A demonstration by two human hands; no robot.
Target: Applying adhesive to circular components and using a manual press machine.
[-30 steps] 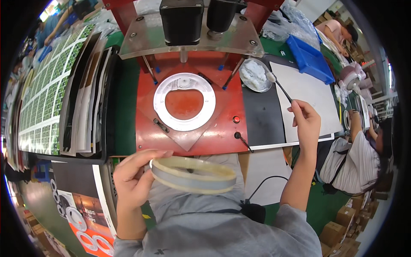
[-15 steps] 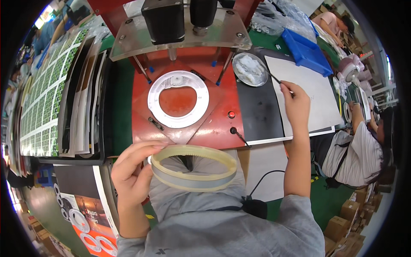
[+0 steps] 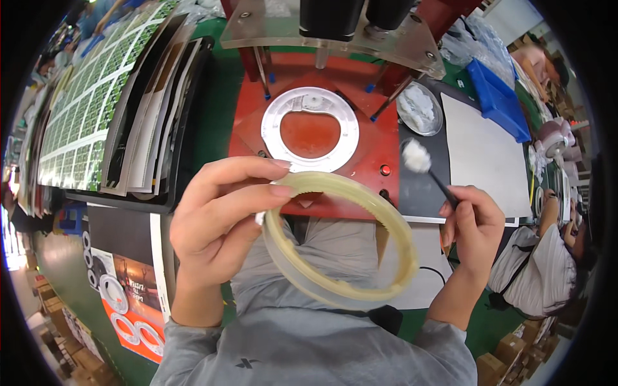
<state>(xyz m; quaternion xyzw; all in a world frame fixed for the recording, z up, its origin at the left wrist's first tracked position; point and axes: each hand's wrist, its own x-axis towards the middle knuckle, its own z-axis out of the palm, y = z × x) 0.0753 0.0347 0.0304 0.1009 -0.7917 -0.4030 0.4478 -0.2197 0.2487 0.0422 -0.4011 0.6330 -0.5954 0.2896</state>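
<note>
The left hand (image 3: 215,222) pinches the left edge of a pale yellow ring (image 3: 407,254), tilted over the lap (image 3: 335,248); the right hand (image 3: 476,222) pinches a dark stick (image 3: 443,188), its white-clumped tip apart from the ring; a white disc (image 3: 273,132) lies on the red base (image 3: 373,138).

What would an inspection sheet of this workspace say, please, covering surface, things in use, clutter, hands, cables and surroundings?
Surface: green table; red machine base bears a white ring.
Things in use: yellowish ring, held tilted; dark stick with a white fluffy tip; dish of white fluff.
Clutter: upright sheets at left; blue tray and clear plastic bags at right.
Hands: left hand grips the yellowish ring; right hand pinches the stick.
Cables: thin black cable right of the yellowish ring, partly hidden.
Surroundings: co-worker at right; cardboard boxes at lower right.
</note>
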